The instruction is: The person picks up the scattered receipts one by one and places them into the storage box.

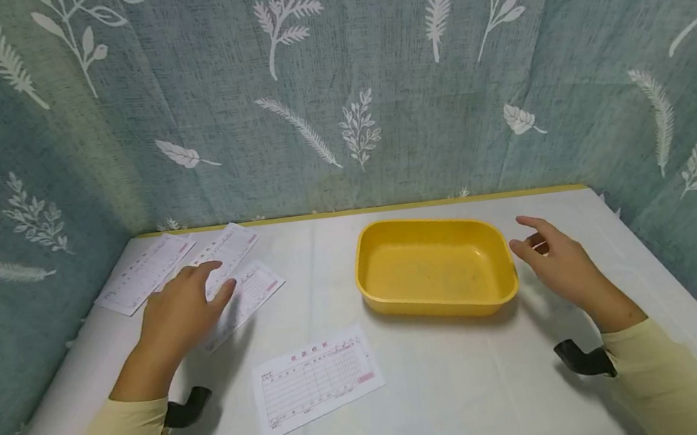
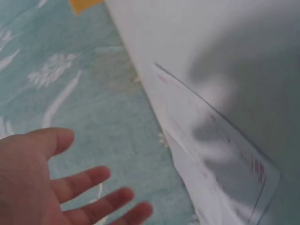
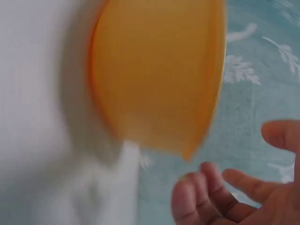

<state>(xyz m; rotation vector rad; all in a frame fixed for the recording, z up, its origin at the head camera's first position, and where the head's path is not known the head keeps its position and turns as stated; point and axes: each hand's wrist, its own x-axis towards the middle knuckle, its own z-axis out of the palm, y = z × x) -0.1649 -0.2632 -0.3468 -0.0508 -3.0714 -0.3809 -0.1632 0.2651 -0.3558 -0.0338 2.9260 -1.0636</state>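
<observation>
Work Area and Clearance Report

Reference: my head view, dial centred on the surface (image 1: 471,390), with twelve o'clock at its far edge. White cloth covers the surface. A yellow strip (image 1: 482,196) runs along the far edge. Grey-green fabric walls (image 1: 402,125) with white leaf prints stand at nine, twelve and three o'clock.

1. Tray. A yellow tray (image 1: 435,268) sits at one o'clock, its long sides facing twelve and six. Its shadow falls toward six.

2. Slips. One printed paper slip (image 1: 319,386) lies flat at eight o'clock, slightly skewed. Three further slips (image 1: 145,276) lie close together at ten o'clock; the outermost reaches the left edge of the surface.

3. Left grip. I read the left hand (image 1: 178,312) at ten o'clock, raised above the three slips, partly covering them in my head view. Its fingers are relaxed and spread, holding nothing.

4. Right grip. The right hand (image 1: 560,265) is near two o'clock, just beside the tray's right end. Its fingers are loosely bent and unloaded; my right wrist view shows a gap between fingertips and tray.

5. Clearance. A narrow band of cloth separates tray and far edge. A wider band separates tray and slips. The broadest stretch lies toward five o'clock.
</observation>
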